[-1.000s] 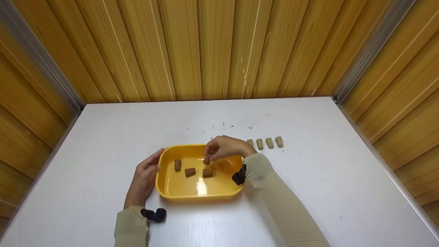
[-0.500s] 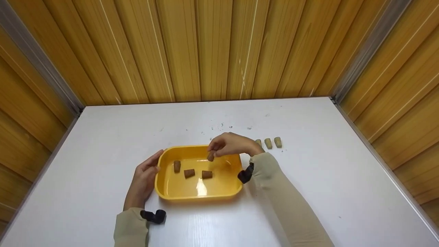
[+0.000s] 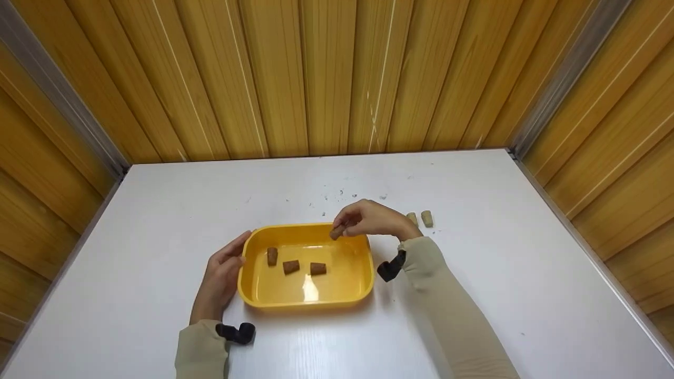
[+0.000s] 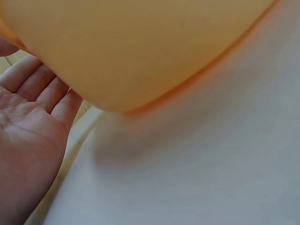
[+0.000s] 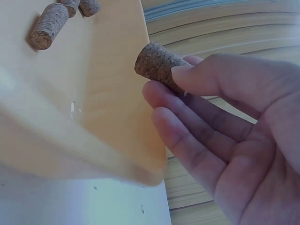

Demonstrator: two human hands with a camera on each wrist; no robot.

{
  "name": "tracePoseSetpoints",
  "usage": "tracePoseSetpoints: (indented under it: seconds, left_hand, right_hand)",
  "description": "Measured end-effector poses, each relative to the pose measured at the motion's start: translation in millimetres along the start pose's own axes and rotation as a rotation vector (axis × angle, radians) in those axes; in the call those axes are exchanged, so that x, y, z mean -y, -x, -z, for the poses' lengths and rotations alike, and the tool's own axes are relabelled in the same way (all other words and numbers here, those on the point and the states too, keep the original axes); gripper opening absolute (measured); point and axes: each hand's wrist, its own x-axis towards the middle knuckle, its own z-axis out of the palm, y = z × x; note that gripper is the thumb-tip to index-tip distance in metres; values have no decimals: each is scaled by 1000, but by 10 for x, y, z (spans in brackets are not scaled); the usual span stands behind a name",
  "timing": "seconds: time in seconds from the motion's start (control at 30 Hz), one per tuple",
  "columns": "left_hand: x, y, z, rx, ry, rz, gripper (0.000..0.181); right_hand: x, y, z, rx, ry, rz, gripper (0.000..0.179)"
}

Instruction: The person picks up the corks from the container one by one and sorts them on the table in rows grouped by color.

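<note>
A yellow plastic tray (image 3: 305, 304) stands on the table with three brown tapered corks lying apart on its floor, one of them the middle cork (image 3: 291, 267). My left hand (image 3: 221, 273) rests against the tray's left side, fingers fairly straight along the outer wall and thumb at the rim; the fingertips are hidden in the left wrist view. Over the tray's far right rim, my right hand (image 3: 371, 218) pinches another brown cork (image 5: 161, 65) between thumb and fingers. Its wider end points out from the fingertips.
Beyond the right hand, pale tapered pieces (image 3: 427, 219) stand in a row on the white table (image 3: 526, 295); the wrist hides part of the row. Wood-patterned panels (image 3: 326, 79) close off the back and sides. Small dark specks mark the table behind the tray.
Holding its cork, my right hand has moved right and slightly away, from over the tray's floor to its far right rim, covering more of the pale row. The left hand keeps its place.
</note>
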Motion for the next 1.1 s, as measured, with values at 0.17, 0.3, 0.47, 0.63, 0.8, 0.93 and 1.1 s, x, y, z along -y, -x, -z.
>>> tracePoseSetpoints:
  seconds: [0.17, 0.3, 0.47, 0.63, 0.8, 0.93, 1.1]
  left_hand:
    - [1, 0, -3, -3, -13, 8, 58]
    - [-4, -3, -1, -3, -25, 20, 59]
    - [-4, -3, 3, -2, -30, 16, 59]
    - [-16, -4, 5, 1, -38, 32, 59]
    - [-18, -5, 0, -15, -34, 31, 59]
    - [-10, -8, -5, -20, -10, 23, 58]
    - [-7, -14, -1, -16, -4, 20, 58]
  right_hand:
    - [-34, 68, 41, -61, 2, -30, 23]
    - [-77, 117, 66, -114, 0, -51, 25]
    - [-140, 186, 80, -178, -65, -22, 24]
    - [-199, 272, 90, -231, -97, 12, 28]
    - [-254, 355, 113, -289, -73, -27, 30]
    - [-310, 411, 116, -310, -118, -34, 28]
    - [-376, 476, 103, -346, -164, -53, 31]
